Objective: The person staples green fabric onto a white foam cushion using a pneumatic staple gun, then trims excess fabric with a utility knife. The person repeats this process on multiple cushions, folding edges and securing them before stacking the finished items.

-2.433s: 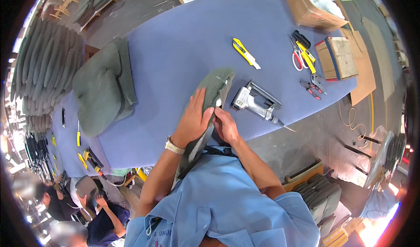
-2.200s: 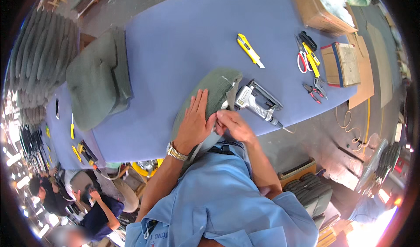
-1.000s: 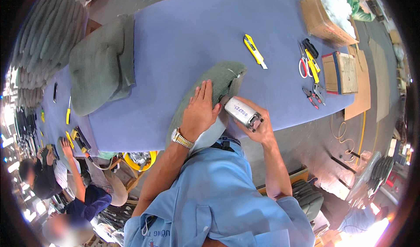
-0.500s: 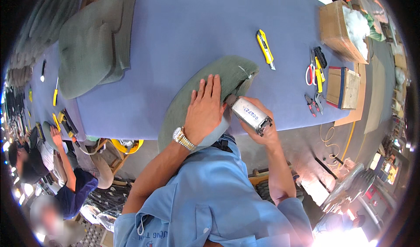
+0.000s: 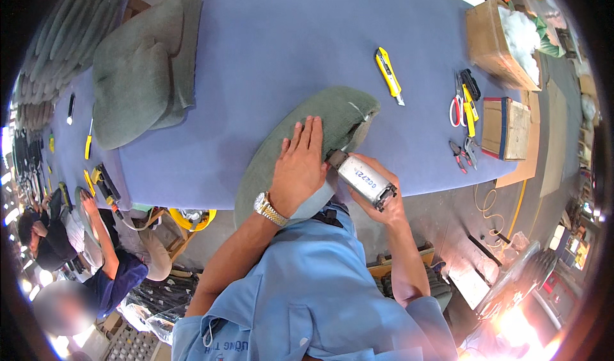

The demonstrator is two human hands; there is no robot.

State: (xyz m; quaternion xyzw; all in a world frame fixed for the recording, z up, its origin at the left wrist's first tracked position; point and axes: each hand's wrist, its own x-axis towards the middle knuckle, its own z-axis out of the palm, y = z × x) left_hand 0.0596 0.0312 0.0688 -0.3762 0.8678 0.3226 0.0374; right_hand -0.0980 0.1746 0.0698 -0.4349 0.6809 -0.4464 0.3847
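Note:
My left hand (image 5: 298,170) lies flat on a dark green, fabric-covered cushion (image 5: 339,108), its fingers stretched out and close together. The cushion is a long curved shape resting at the table's near edge, partly against my body, with its underside turned to the right. In my right hand (image 5: 388,198) is a silver staple gun (image 5: 363,177), fingers wrapped round its body. Its dark nose points left at the cushion's underside edge, just beside my left fingers; whether it touches cannot be made out.
A yellow utility knife (image 5: 388,73) lies beyond the cushion. Red-handled scissors (image 5: 456,109), pliers (image 5: 458,156) and a small box (image 5: 504,129) sit at right, near a carton of white stuffing (image 5: 492,38). Green cushions (image 5: 137,73) lie at left. A co-worker (image 5: 121,265) works at lower left.
The staple gun's nose has shifted slightly toward me along the cushion's edge. My left hand stays pressed on the cushion. The whole view has moved a little.

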